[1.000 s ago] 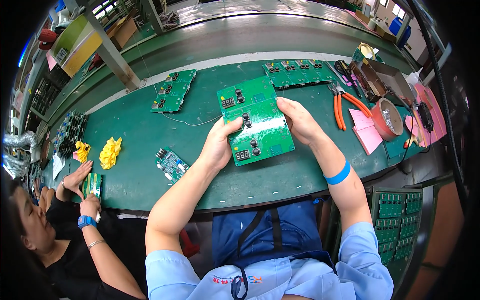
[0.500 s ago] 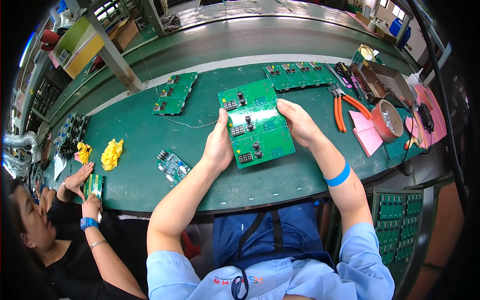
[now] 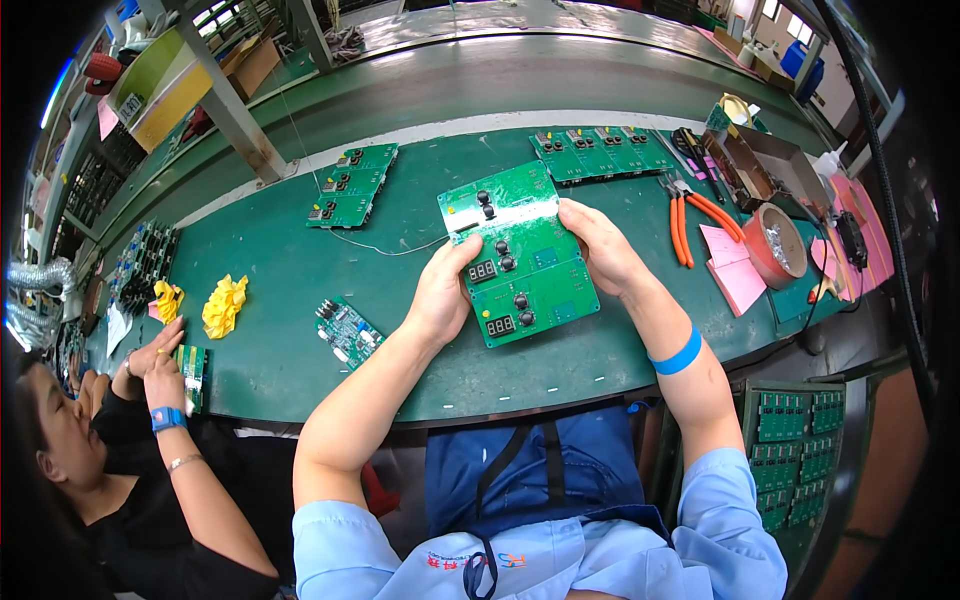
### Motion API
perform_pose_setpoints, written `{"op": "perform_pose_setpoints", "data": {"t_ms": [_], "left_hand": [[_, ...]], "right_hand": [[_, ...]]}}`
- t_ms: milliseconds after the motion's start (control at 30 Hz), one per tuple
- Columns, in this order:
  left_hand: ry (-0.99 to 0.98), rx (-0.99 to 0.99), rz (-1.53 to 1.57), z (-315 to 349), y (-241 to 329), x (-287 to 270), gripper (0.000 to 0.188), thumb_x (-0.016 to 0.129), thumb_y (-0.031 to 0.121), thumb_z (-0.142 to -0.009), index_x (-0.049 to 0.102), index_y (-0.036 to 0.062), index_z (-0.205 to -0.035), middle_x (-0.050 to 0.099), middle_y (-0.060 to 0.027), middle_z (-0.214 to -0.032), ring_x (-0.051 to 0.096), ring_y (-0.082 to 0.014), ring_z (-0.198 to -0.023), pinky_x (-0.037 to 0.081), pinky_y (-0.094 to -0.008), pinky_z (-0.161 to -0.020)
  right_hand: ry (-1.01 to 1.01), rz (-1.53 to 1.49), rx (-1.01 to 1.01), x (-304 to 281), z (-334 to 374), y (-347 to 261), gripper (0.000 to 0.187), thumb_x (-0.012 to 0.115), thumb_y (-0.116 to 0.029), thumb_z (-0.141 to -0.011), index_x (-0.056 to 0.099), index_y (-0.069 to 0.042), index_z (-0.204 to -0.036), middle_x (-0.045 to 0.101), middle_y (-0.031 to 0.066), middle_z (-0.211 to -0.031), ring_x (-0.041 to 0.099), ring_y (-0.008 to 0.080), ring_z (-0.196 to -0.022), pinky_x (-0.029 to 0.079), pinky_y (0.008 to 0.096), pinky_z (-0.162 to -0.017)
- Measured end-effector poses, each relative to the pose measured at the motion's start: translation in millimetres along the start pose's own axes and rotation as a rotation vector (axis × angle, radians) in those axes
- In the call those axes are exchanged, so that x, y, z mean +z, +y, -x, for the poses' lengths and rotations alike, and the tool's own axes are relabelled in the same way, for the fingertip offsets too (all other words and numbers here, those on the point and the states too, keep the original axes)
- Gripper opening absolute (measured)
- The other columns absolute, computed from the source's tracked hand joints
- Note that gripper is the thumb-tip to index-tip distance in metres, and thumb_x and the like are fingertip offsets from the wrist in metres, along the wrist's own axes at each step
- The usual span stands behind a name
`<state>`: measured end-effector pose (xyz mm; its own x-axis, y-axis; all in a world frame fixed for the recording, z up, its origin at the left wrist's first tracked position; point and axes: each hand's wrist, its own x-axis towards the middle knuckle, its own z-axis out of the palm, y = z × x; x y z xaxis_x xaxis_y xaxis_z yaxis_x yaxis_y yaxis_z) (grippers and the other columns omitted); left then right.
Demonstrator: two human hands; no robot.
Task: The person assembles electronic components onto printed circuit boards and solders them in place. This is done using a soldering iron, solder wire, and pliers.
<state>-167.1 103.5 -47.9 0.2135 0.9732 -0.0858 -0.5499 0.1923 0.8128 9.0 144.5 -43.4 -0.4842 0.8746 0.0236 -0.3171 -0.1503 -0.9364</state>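
Note:
Between both hands I hold a green circuit board panel (image 3: 540, 235) above the bench, its face with black digit displays and round black knobs turned up. My left hand (image 3: 440, 290) grips its left edge, the thumb lying on the face. My right hand (image 3: 603, 250) clasps the right edge near the upper part. Glare crosses the upper part of the panel. A smaller populated circuit board (image 3: 348, 333) lies on the bench left of my left forearm. Farther off lie a similar green panel (image 3: 352, 187) and a row of joined boards (image 3: 600, 152).
Orange-handled cutters (image 3: 690, 222), a pink pad (image 3: 735, 275), a tape roll (image 3: 777, 243) and a metal tray (image 3: 765, 170) crowd the right side. Yellow crumpled cloth (image 3: 225, 306) lies left. A co-worker's hands (image 3: 160, 365) handle another board nearby. A rack of boards (image 3: 795, 455) stands lower right.
The held panel has shifted slightly right and down and tilted a little, so the glare band moved up its face. My left thumb has slid further onto it. The co-worker's hands moved together.

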Motion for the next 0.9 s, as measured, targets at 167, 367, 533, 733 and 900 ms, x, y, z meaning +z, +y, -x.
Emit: {"op": "perform_pose_setpoints", "data": {"t_ms": [167, 367, 533, 733, 900], "left_hand": [[-0.024, -0.023, 0.004, -1.0, -0.4, -3.2, 0.027, 0.044, 0.017, -0.079, 0.044, -0.0001, -0.099, 0.052, -0.0078, -0.095, 0.051, -0.0145, -0.085, 0.04, -0.0287, -0.076], [-0.037, -0.03, 0.013, 1.2, 1.6, 1.1, 0.027, 0.045, 0.017, -0.078, 0.044, 0.0006, -0.099, 0.052, -0.0072, -0.094, 0.05, -0.0146, -0.085, 0.04, -0.0293, -0.076], [-0.017, -0.029, 0.009, 2.8, 2.8, 2.4, 0.026, 0.045, 0.017, -0.078, 0.044, 0.0015, -0.098, 0.052, -0.0064, -0.094, 0.05, -0.0144, -0.086, 0.04, -0.03, -0.076], [-0.008, -0.019, -0.011, 2.9, 2.4, 2.3, 0.024, 0.045, 0.016, -0.078, 0.043, 0.0024, -0.098, 0.051, -0.006, -0.094, 0.05, -0.0141, -0.085, 0.04, -0.03, -0.076], [0.0, 0.001, -0.034, 2.3, 0.9, 2.0, 0.025, 0.043, 0.016, -0.079, 0.041, 0.0045, -0.101, 0.05, -0.0055, -0.096, 0.05, -0.0126, -0.084, 0.042, -0.0287, -0.074]], "right_hand": [[-0.013, 0.016, 0.007, -1.2, 0.1, 0.2, 0.026, 0.039, -0.025, -0.083, 0.046, -0.003, -0.095, 0.051, 0.0014, -0.084, 0.049, 0.0064, -0.072, 0.041, 0.0205, -0.063], [-0.046, 0.027, 0.012, -3.8, 0.8, 0.0, 0.034, 0.037, -0.025, -0.083, 0.041, 0.0, -0.106, 0.05, 0.0065, -0.098, 0.048, 0.0119, -0.087, 0.039, 0.0248, -0.076], [-0.054, 0.029, 0.003, -2.4, 0.7, -0.5, 0.035, 0.037, -0.025, -0.083, 0.04, -0.001, -0.108, 0.049, 0.0068, -0.1, 0.047, 0.0119, -0.089, 0.038, 0.0252, -0.078], [-0.049, 0.05, 0.003, -0.9, 1.6, -1.6, 0.037, 0.038, -0.026, -0.082, 0.039, -0.001, -0.11, 0.048, 0.0064, -0.101, 0.046, 0.0119, -0.09, 0.037, 0.0249, -0.078], [-0.002, 0.033, -0.003, 2.0, 2.3, -1.3, 0.034, 0.042, -0.025, -0.082, 0.041, 0.0, -0.104, 0.05, 0.0046, -0.094, 0.049, 0.0098, -0.083, 0.041, 0.022, -0.071]]}}
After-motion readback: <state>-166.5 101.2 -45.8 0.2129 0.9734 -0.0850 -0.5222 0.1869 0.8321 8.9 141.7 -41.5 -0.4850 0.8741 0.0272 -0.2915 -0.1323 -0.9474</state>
